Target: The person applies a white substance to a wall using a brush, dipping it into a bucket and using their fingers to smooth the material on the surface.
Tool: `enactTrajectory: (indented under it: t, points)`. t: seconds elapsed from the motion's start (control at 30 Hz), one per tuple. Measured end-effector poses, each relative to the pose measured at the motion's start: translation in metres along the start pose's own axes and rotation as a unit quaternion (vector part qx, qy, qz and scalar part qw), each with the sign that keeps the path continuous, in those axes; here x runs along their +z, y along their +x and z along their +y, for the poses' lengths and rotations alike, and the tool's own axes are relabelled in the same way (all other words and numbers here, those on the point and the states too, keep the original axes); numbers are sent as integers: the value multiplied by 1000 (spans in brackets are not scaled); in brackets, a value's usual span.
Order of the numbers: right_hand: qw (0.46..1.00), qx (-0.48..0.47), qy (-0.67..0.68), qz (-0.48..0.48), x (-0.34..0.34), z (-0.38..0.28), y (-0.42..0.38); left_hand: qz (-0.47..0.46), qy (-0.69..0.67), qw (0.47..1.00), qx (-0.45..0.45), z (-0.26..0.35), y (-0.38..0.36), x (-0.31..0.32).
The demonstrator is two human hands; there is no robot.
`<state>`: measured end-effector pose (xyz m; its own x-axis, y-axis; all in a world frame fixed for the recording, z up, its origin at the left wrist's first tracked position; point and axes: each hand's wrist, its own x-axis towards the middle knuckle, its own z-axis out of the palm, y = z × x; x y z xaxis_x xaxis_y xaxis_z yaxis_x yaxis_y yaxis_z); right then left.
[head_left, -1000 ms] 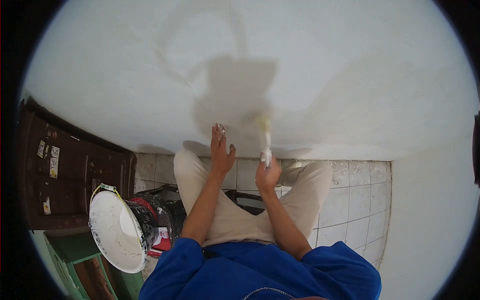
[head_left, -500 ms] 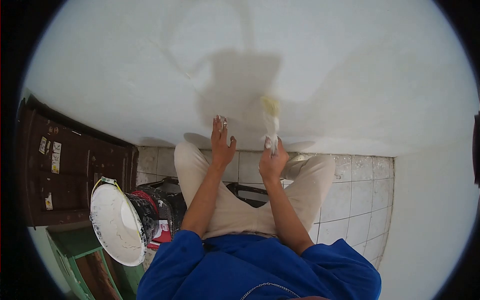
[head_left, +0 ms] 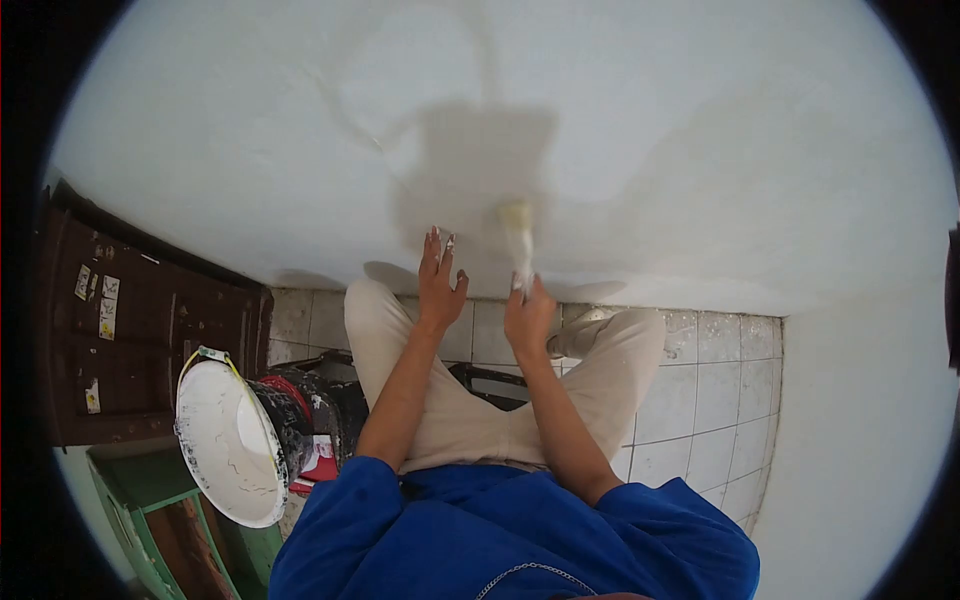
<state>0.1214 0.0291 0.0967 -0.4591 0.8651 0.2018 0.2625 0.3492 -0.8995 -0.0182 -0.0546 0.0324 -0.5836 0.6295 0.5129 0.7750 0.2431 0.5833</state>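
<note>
My right hand (head_left: pixel 529 314) is wrapped round the white, paint-covered handle of a paintbrush (head_left: pixel 518 240). Its pale yellow bristles point up and lie against the white wall (head_left: pixel 640 180), slightly blurred. To the left, my left hand (head_left: pixel 439 284) holds nothing; its fingers are stretched upward and apart, with white paint on the tips, close to the wall. Shadows of my head and arms fall across the wall above both hands.
A paint-smeared bucket (head_left: pixel 205 465) with white inside stands at my left, its yellow-gripped handle raised. Behind it are a dark brown wooden cabinet (head_left: pixel 135 370) and a green wooden frame (head_left: pixel 170 500). Tiled floor (head_left: pixel 665 400) runs below the wall, with another wall (head_left: pixel 860 420) at right.
My right hand and the paintbrush have moved a little to the left, the bristles slightly lower on the wall. My left hand stays nearly in place, its fingers a bit more spread.
</note>
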Motion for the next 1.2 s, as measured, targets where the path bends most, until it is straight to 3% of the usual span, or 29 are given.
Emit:
enactTrajectory:
  t: [0.07,0.27,0.47,0.67,0.77,0.87,0.97,1.07,1.2]
  points:
    - [998,-37,-44,-8,14,34,-21,-10,2,1000,-7,2,2,-3]
    - [999,-42,6,-10,-17,-30,-8,-9,-20,999,-34,7,-1,-3]
    - [995,37,-77,-59,17,18,-25,-6,-9,1000,-7,1,5,-2]
    - [997,-67,10,22,6,-22,-13,-10,-18,999,-27,5,-1,-2]
    - [990,-53,-132,-14,24,29,-17,-9,-20,1000,-16,2,-1,-3]
    - [990,51,-105,-83,23,53,-33,-16,-19,1000,-13,2,4,-7]
    - [1000,-16,-10,1,0,6,-20,-11,-27,999,-15,2,4,-7]
    - [995,-21,-4,99,-15,-33,0,-15,-32,999,-32,7,-1,-5]
    - [996,15,-83,37,6,45,-9,-16,-55,998,-35,8,3,-7]
